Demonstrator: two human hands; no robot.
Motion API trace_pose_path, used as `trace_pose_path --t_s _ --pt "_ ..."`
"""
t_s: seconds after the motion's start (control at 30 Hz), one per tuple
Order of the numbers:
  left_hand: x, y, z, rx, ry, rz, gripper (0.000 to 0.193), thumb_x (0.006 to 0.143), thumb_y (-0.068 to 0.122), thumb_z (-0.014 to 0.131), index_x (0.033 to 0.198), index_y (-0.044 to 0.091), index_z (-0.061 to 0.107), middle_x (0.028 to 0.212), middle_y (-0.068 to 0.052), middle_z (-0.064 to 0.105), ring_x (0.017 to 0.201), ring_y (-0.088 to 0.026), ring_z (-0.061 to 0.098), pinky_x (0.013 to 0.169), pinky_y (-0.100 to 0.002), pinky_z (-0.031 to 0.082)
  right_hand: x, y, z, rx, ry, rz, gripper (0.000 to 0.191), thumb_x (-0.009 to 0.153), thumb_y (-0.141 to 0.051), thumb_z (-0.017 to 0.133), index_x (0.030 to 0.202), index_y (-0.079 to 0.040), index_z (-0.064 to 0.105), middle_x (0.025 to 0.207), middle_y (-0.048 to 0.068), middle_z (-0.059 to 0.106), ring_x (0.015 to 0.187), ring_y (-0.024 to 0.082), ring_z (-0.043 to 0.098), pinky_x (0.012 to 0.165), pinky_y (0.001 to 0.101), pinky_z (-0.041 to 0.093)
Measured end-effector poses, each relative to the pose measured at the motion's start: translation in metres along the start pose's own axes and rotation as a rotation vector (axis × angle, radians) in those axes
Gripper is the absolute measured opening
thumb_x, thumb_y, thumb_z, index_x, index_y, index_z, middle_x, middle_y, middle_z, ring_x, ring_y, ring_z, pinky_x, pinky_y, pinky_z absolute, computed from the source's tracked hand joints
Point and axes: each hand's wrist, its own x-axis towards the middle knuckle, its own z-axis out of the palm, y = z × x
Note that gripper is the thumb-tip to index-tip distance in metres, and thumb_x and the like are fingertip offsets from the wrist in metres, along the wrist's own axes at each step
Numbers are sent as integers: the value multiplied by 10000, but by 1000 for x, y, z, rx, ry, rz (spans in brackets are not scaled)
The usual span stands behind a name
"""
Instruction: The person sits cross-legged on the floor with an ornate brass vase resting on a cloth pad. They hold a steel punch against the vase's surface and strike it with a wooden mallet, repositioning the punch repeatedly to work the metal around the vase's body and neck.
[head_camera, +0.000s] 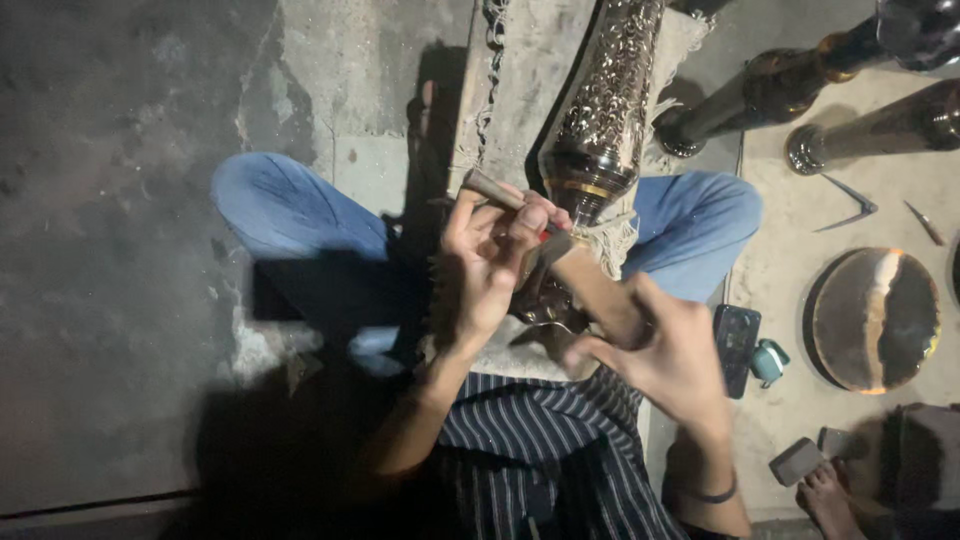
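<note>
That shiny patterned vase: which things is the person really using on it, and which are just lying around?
In use:
- engraved metal vase
- small chisel in the left hand
- hammer with the right hand

Lying about:
- phone
- round metal plate
- two dark vases
- spare tools

The rough concrete floor carries a pale mat; on the mat lie a round metal plate, a dark phone, and two slim pointed tools.
</note>
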Motion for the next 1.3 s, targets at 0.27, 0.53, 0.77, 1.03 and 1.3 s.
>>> trace_pose_path --t_s 0.27,0.53,0.77,1.03,1.3 --pt "3 10 4 -64 -113 -27 286 1041 156 698 1161 -16 503 1050 -155 709 992 -239 744 900 -388 652 -9 24 21 71 165 -238 360 622 -18 805 920 -22 602 849 116 705 753 218 726 683 297 543" --pt "7 15 13 -54 -231 21 231 1055 117 699 1154 -13 535 1065 -157 720 969 -208 743 954 -360 638 -15 41 31 350 139 -160 292 733 -53 825 964 -11 651 953 79 769 808 141 754 738 261 583" --pt "15 31 -1 89 -154 -35 243 1031 130 700 1168 -11 557 1065 -135 729 997 -189 726 948 -315 623 -15 56 19 200 428 22 259 869 -13 832 1055 31 657 958 57 708 840 144 664 775 278 542" --pt "27 53 -20 416 -446 25 170 976 68 727 1110 8 641 1029 -69 751 983 -125 763 915 -277 651 22 64 44 312 727 184 313 1025 -107 815 1179 51 593 1081 94 643 978 156 614 913 298 508" --pt "43 51 -11 317 -580 -186 181 951 4 706 1109 1 618 1012 -85 748 962 -144 767 893 -274 633 33 61 44 438 683 209 393 1041 -173 754 1307 8 527 1155 56 613 1063 139 602 988 294 499"
